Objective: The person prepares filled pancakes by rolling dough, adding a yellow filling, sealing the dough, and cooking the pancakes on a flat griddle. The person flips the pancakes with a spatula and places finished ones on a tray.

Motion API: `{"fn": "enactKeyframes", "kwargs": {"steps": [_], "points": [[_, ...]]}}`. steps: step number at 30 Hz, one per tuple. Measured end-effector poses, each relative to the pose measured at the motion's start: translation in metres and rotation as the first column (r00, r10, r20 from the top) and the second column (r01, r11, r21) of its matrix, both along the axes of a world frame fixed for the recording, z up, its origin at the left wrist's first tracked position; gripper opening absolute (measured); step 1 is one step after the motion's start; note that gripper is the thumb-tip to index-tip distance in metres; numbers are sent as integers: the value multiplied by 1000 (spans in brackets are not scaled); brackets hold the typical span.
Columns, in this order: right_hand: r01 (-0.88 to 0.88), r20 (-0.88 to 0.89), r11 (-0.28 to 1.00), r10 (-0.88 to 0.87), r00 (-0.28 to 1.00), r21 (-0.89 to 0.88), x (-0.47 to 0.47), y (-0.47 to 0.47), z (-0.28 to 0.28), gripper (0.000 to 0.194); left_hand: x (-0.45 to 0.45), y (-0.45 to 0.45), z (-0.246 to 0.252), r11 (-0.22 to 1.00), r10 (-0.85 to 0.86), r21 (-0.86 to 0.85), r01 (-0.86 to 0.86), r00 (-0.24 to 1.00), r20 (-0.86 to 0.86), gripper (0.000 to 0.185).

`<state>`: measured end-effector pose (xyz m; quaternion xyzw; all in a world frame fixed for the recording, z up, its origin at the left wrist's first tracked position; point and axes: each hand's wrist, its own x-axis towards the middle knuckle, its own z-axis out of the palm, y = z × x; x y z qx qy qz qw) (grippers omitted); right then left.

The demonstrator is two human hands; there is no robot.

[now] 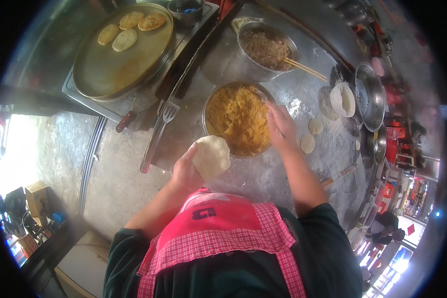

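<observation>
A flat round dough wrapper [211,157] rests in my left hand [188,169], thumb on its edge, near the rim of a metal bowl. That bowl holds a yellow shredded filling [236,119]. At the bowl's right side, my right hand [282,124] grips a thin metal utensil [260,94] whose tip reaches the filling; its exact kind cannot be told. Behind stands a metal pot of brown minced filling [264,48] with wooden chopsticks [306,69] in it. Two small dough discs [315,126] lie on the floured metal table to the right.
Several flatbreads [124,40] lie on a large round griddle [97,87] at the upper left. Slotted metal tongs [158,136] and a red-handled tool [126,121] are nearby. At the right are a flour-dusted bowl [342,100], a metal basin [370,97] and a rolling pin [339,176].
</observation>
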<state>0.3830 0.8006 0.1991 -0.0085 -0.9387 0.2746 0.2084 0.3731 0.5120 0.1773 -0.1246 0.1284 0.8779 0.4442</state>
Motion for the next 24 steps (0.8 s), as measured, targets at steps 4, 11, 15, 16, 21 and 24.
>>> {"fn": "enactKeyframes", "kwargs": {"steps": [4, 11, 15, 16, 21, 24], "points": [[-155, -38, 988, 154, 987, -22, 8, -13, -15, 35, -1, 4, -3, 999, 24, -37, -21, 997, 77, 44], [-372, 58, 917, 383, 922, -148, 32, -30, 10, 33, 1, 4, -3, 997, 39, -69, -30, 991, 131, 44], [-310, 8, 907, 326, 945, -286, 14, -29, 9, 30, 5, 6, -5, 991, 81, -120, -65, 988, 131, 44], [-374, 1, 900, 384, 923, -225, 11, -28, 7, 30, 5, 7, -6, 986, 87, -151, -68, 988, 125, 44], [-510, 72, 838, 530, 845, -193, 19, -18, -2, 27, 10, 9, -6, 976, 133, -186, -113, 986, 100, 43], [-538, 34, 807, 562, 827, -244, 30, -11, -2, 25, 13, 10, -6, 985, 151, -102, -143, 986, 76, 42]]}}
